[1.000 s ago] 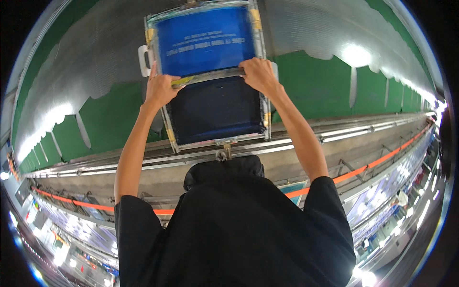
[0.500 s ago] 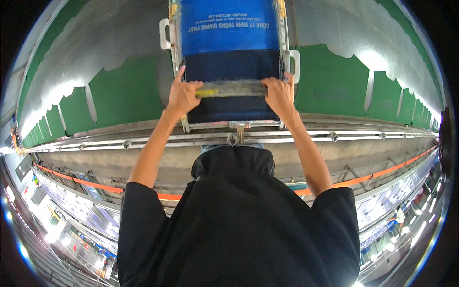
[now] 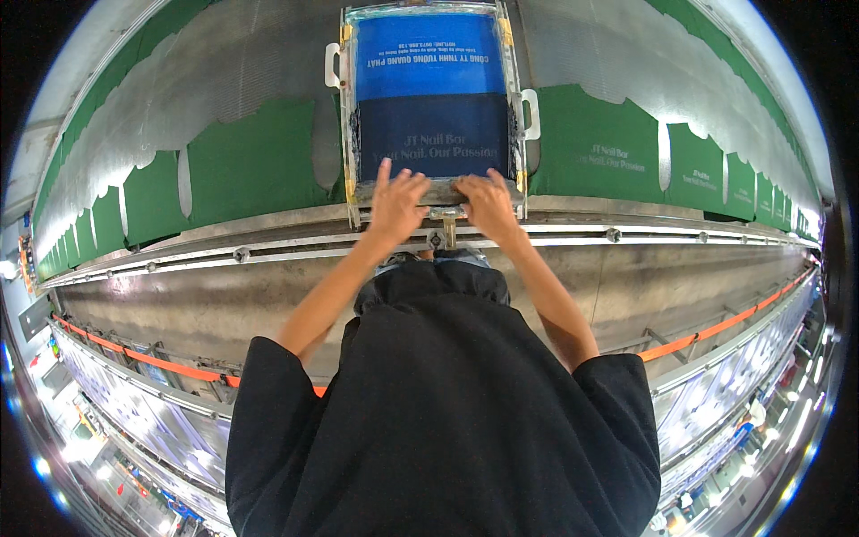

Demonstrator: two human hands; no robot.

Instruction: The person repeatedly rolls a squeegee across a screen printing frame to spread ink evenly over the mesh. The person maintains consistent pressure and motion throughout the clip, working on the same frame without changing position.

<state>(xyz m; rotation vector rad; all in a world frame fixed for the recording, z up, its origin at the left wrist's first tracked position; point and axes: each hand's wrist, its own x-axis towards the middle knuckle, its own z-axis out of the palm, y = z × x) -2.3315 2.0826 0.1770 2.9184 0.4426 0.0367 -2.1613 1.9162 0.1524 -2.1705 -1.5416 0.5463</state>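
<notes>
A screen frame (image 3: 429, 58) has a blue upper part and a dark ink-covered lower part with pale lettering. Along its near end lies a long squeegee (image 3: 437, 193). My left hand (image 3: 397, 202) rests on the left half of this bar, index finger stretched up and the others loosely bent and apart. On the right half, my right hand (image 3: 486, 202) has bent, separated fingers touching the bar; its thumb is hard to make out. White handles (image 3: 530, 114) stick out from both sides of the frame.
Green fabric pieces (image 3: 237, 166) line the long table, some printed at the right, beside grey sheeting (image 3: 591, 49). A metal rail (image 3: 662, 234) runs along the near edge. Behind me are an orange bar (image 3: 734, 319) and another brightly lit long table.
The squeegee has travelled from mid-screen toward me to the near end, uncovering lettering in the dark area. My hands have moved inward from its ends and loosened their fingers.
</notes>
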